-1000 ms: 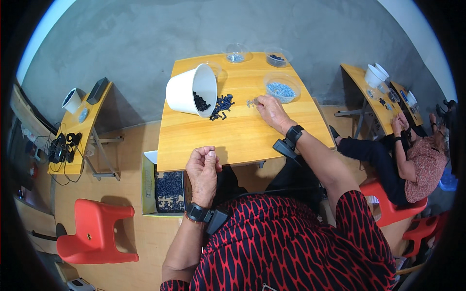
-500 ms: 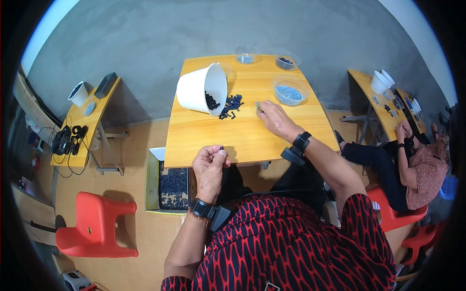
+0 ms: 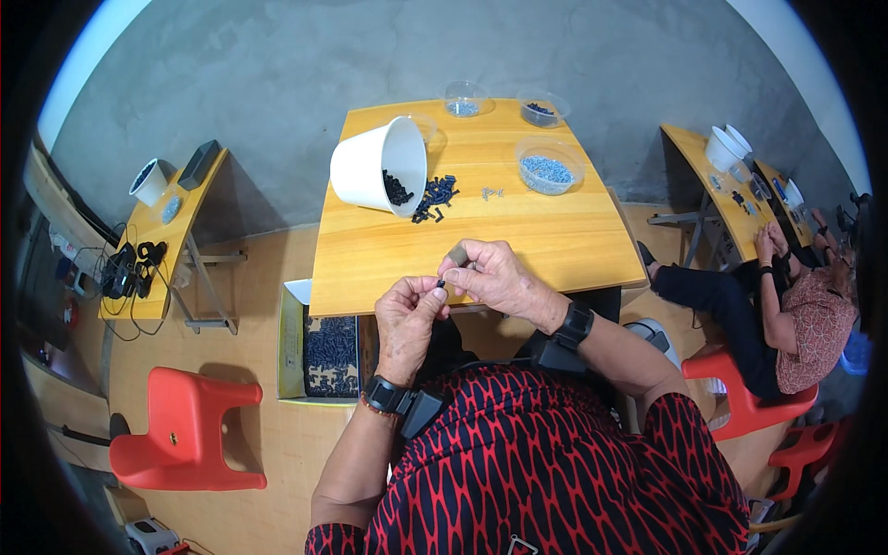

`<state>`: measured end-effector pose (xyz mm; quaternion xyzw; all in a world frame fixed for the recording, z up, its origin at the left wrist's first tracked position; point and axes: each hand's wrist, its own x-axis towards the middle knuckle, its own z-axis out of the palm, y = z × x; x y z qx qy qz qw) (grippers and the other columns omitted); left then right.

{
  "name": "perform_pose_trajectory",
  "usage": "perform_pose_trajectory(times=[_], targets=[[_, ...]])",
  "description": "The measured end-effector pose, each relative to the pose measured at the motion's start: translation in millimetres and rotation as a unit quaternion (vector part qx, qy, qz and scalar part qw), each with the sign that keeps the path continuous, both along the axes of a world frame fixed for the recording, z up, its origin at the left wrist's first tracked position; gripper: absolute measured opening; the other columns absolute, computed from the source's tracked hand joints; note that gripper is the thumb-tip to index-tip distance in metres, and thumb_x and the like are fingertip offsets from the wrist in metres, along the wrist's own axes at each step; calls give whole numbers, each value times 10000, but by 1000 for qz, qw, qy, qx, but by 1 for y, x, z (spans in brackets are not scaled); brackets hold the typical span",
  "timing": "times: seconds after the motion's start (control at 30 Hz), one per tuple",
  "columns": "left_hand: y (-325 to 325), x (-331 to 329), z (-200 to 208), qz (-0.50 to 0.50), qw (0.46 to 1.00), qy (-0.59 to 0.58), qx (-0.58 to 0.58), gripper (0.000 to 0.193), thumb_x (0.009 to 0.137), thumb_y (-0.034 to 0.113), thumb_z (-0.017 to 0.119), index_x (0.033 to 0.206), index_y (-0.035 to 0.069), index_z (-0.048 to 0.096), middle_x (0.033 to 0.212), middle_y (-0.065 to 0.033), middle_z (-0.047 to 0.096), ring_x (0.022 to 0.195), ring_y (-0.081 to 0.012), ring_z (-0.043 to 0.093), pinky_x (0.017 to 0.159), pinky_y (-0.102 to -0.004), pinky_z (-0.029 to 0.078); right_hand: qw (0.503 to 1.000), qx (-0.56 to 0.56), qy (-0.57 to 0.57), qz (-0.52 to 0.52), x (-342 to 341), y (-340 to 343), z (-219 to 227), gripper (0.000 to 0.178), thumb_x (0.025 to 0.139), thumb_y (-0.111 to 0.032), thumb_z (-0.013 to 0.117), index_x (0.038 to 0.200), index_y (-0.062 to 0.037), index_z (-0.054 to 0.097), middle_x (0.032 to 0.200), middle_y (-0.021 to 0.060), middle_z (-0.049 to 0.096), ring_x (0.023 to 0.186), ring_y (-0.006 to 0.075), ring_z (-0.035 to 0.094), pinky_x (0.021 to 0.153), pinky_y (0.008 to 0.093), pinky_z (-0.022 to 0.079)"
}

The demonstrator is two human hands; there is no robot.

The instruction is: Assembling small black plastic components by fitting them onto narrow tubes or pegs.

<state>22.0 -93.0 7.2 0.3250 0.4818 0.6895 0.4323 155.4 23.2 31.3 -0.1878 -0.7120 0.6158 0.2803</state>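
A: where's that little black piece (image 3: 441, 284) at?

B: At the fingertips of the left hand (image 3: 404, 324), seen by the near edge of the wooden table (image 3: 564, 245). Thumb and index are pinching it.

A: which way does it point?

B: Can't tell tbh. Only a dark nub shows, too small to read its long axis.

A: and the right hand (image 3: 490, 276)?

B: Fingertips bunched right up at the piece, palm down-ish. Can't tell if they're gripping anything. There's something greyish by the index finger, no clue what.

A: what's past the hands?

B: A loose pile of black pieces (image 3: 435, 196), short stubby rods lying every which way. They're at the mouth of a white bucket (image 3: 356, 176) tipped on its side, opening facing right, more black bits inside. Right of the pile, some tiny silvery bits (image 3: 492, 193), then a clear bowl (image 3: 548, 166) of similar ones.

A: further out?

B: Open box (image 3: 291, 347) of black pieces below the table, red chair (image 3: 180, 430) to the left.
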Motion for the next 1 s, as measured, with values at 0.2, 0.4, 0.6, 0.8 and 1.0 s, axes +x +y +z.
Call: perform_pose_trajectory(times=[0.2, 0.4, 0.6, 0.8, 1.0], targets=[[-1, -2, -2, -12, 1000, 7, -13, 94, 906, -3, 653, 990, -40, 634, 876, -84, 684, 663, -108, 614, 638, -240, 533, 999, 2, -32, -2, 0, -3, 5, 125, 935, -117, 638, 948, 5, 659, 802, 33, 651, 701, 69, 608, 599, 224, 506], [0, -3, -2, -22, 1000, -5, -3, 85, 912, -2, 648, 987, -40, 642, 870, -92, 697, 664, -105, 619, 634, -238, 534, 999, 38, -29, -7, 1, -1, 0, 134, 936, -128, 639, 929, 6, 645, 781, 33, 642, 680, 70, 604, 552, 240, 503], [0, -5, -6, -4, 999, 41, -21, 79, 910, 0, 653, 977, -39, 639, 868, -94, 697, 670, -109, 623, 634, -239, 534, 997, 24, -79, 3, 3, -2, 6, 144, 938, -138, 642, 947, 6, 645, 776, 28, 637, 655, 71, 591, 547, 232, 503], [0, -3, 0, -26, 999, -13, -15, 74, 913, -6, 649, 977, -38, 635, 869, -98, 695, 667, -118, 627, 630, -243, 536, 999, -18, -35, 15, 10, -1, 8, 90, 933, -51, 643, 971, 30, 650, 932, 67, 669, 756, 90, 648, 662, 230, 550], [0, -6, -5, -40, 999, -33, -8, 58, 917, -9, 644, 965, -41, 637, 865, -100, 687, 662, -127, 626, 622, -249, 538, 994, 111, -15, -6, 6, -7, 6, 112, 851, -59, 703, 825, 34, 648, 824, 96, 643, 737, 137, 639, 644, 270, 521]])
